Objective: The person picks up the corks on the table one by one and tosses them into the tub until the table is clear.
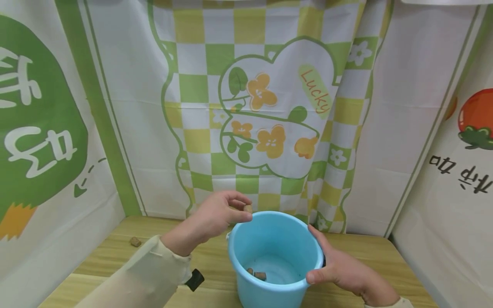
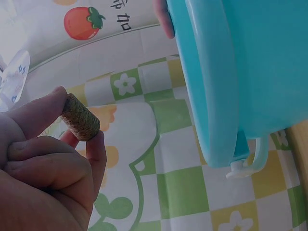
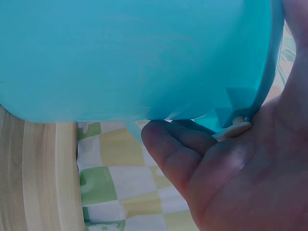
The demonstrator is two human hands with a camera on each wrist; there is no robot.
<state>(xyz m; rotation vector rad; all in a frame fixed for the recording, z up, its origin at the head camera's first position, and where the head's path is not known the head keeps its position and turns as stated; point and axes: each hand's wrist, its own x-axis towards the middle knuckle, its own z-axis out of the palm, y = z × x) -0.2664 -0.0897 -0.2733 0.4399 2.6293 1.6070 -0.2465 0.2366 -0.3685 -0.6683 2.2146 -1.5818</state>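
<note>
A small brown cork (image 2: 81,118) is pinched between the thumb and a fingertip of my left hand (image 1: 217,214), just above the left part of the bucket's rim. The light blue bucket (image 1: 269,295) stands upright on the table. My right hand (image 1: 343,267) holds the bucket's right side, thumb at the rim and fingers against the outer wall, as the right wrist view shows. Inside, on the bucket floor, lie a cork (image 1: 260,276) and another beside it, partly hidden by the near rim. One more cork (image 1: 135,241) lies on the table to the left.
The wooden table (image 1: 215,278) has printed cloth walls on its left, back and right. A green checked cloth (image 1: 246,179) hangs directly behind the bucket. A white handle joint (image 2: 240,167) juts from the bucket's rim. A black strap piece (image 1: 195,279) hangs at the left sleeve.
</note>
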